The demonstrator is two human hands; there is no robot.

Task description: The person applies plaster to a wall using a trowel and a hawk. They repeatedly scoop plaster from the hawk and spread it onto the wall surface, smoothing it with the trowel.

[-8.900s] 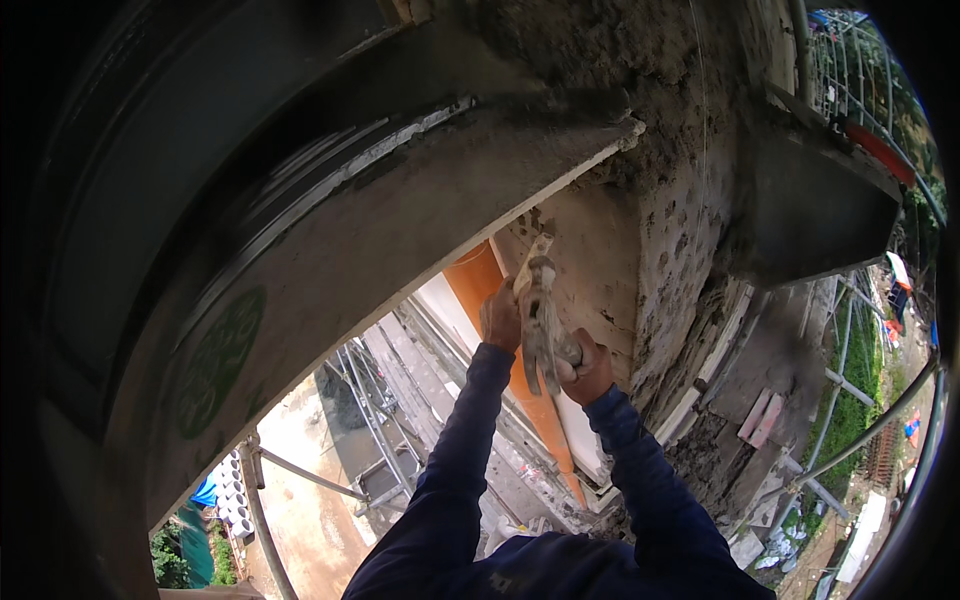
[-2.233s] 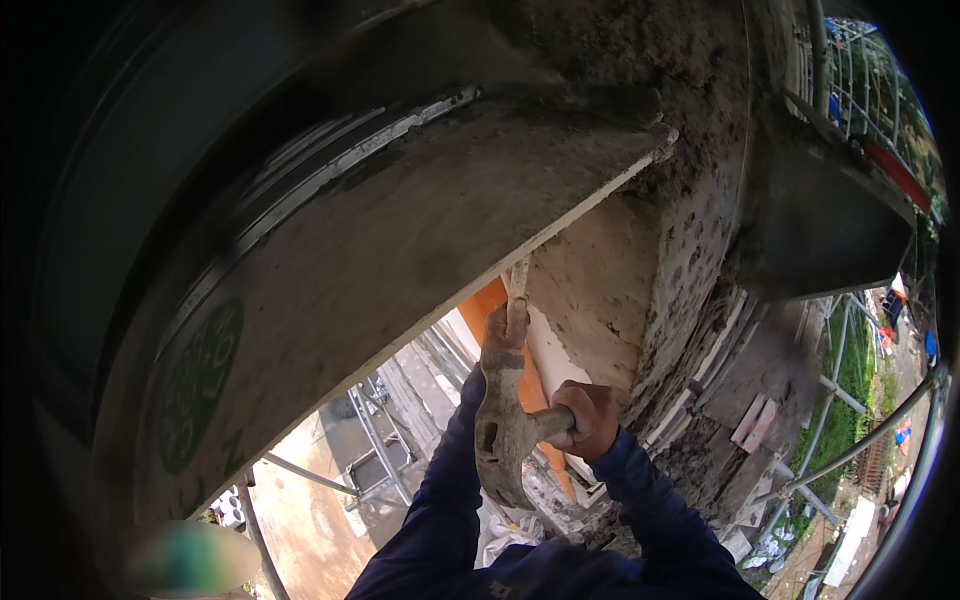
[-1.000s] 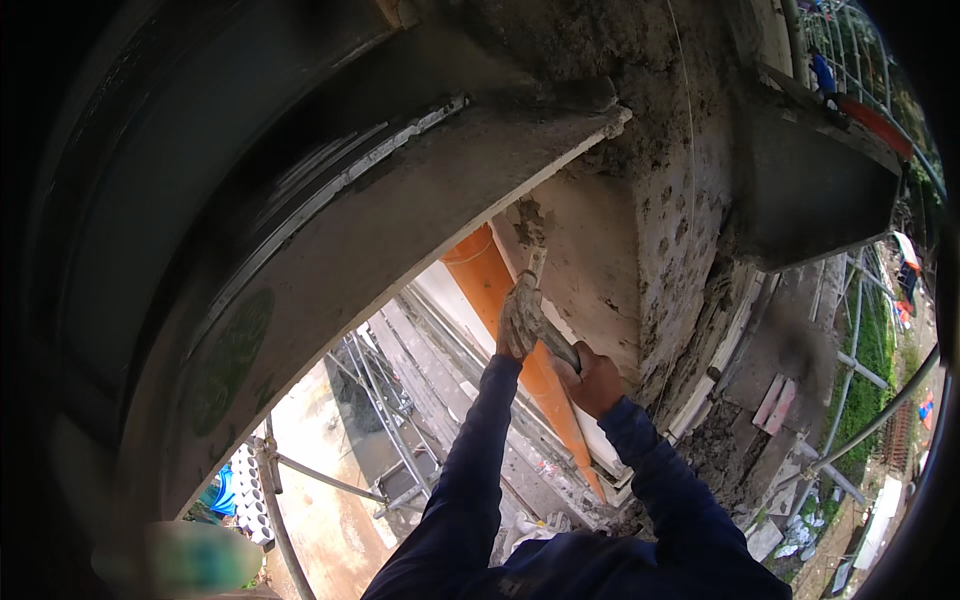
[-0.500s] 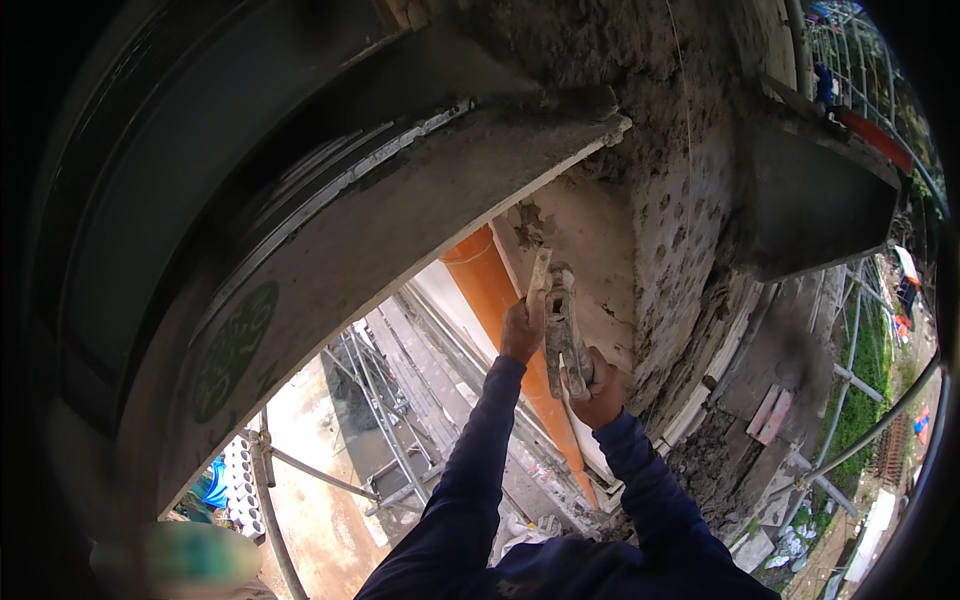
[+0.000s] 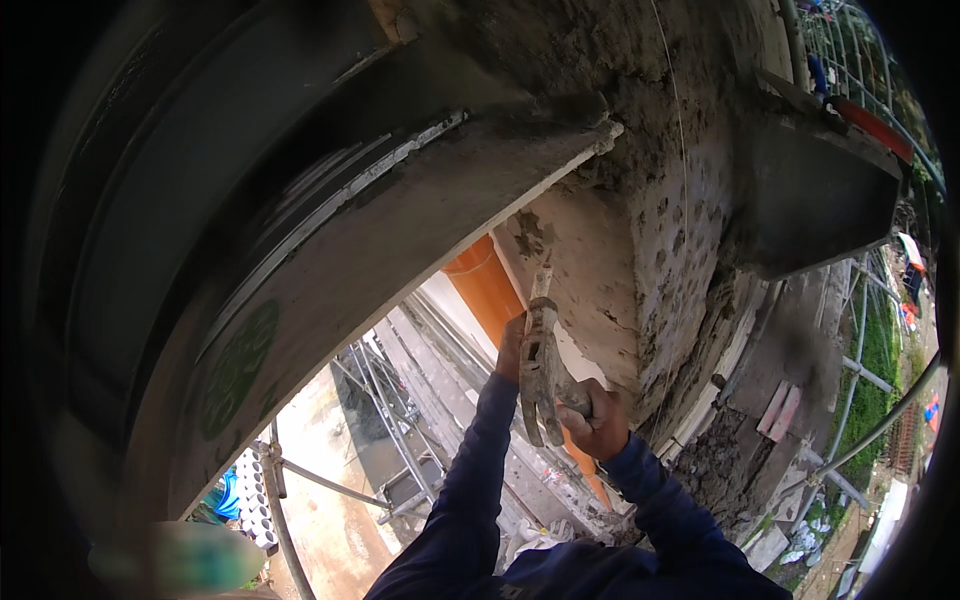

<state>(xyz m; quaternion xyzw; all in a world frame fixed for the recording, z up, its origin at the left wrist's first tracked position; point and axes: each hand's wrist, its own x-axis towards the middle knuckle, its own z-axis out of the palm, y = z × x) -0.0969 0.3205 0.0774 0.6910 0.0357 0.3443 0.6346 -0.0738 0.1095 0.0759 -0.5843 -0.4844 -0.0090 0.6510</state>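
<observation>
Closest to me, a wide grey-brown panel [image 5: 400, 230] slants in from the lower left and ends in a pale, chipped edge; it stands in the way of much of what lies on that side. It carries a green oval stamp [image 5: 240, 370] with some marking in and beside it. Down in the corner sits a blurred pale-and-green shape [image 5: 170, 555] that I can't make out.

Just past the panel's edge, two arms in dark blue sleeves [image 5: 480, 420] reach up. The right hand [image 5: 597, 420] is closed tight around the handle of a claw hammer [image 5: 536, 385], caked in pale dirt, its forked claw turned down toward the person. The left hand [image 5: 509, 345] is closed around a flat chisel [image 5: 541, 283], most of its fingers lost behind the hammer. The chisel pokes up above the hammer head, its tip near a dark gouge [image 5: 535, 235] in the smooth face of the wall; whether hammer and chisel touch, I can't tell.

Behind the hands an orange pipe [image 5: 483, 280] runs down at a slant. To the right the pitted wall [image 5: 680, 240] has a thin string [image 5: 679, 110] down it, and a dark boxy slab [image 5: 825, 200] juts out beyond.

Farther below are scaffold tubes [image 5: 330, 478], two pinkish strips [image 5: 779, 411] side by side, a stack of white pipes [image 5: 254, 500] near a blue sheet [image 5: 226, 492], and a patch of grass [image 5: 868, 350].
</observation>
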